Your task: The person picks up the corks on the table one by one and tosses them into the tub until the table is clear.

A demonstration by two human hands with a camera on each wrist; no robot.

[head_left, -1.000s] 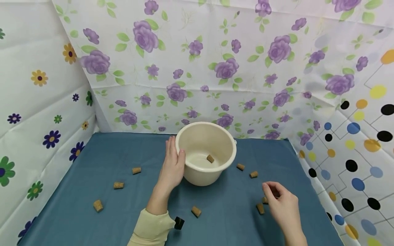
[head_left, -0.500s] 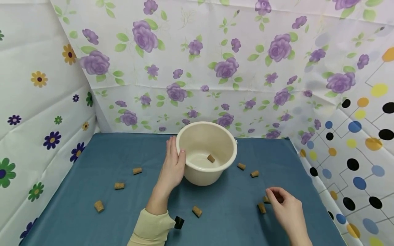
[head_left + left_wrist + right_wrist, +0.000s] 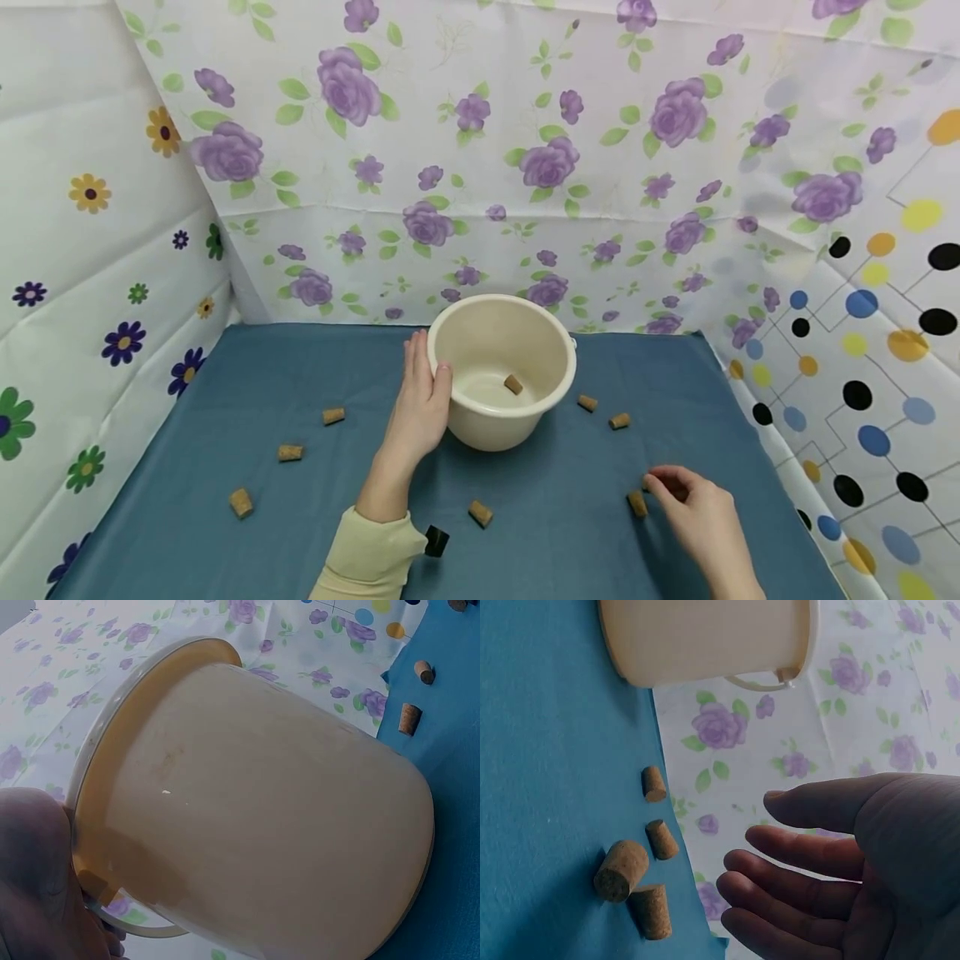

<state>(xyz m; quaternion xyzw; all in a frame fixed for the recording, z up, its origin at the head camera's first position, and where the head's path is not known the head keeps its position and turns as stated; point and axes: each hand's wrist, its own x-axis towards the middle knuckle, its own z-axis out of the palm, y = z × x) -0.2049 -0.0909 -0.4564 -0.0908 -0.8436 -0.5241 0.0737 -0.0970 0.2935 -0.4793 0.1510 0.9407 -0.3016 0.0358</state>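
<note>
The near cork [image 3: 637, 503] lies just beside the right hand [image 3: 697, 521], while its neighbour, the far cork [image 3: 651, 911], plain to see half a second ago, is now almost hidden behind that hand in the head view. The hand has shifted over the pair; its fingers [image 3: 802, 881] are slightly bent, well parted from the thumb, and have hold of nothing, so the gain looks to be in position only. A third cork [image 3: 619, 422] and a fourth cork [image 3: 587, 403] lie between that pair and the cream bucket [image 3: 495, 432], which stands upright with one cork inside [image 3: 513, 384], as it did a second ago: no more has gone in. The left hand [image 3: 420, 408] stays against the bucket's left side, fingers straight, apparently steadying it. Farther out on the blue-covered counter [image 3: 555, 542], the front cork [image 3: 481, 514] and three left corks [image 3: 290, 452] lie untouched, well apart from the right hand.
</note>
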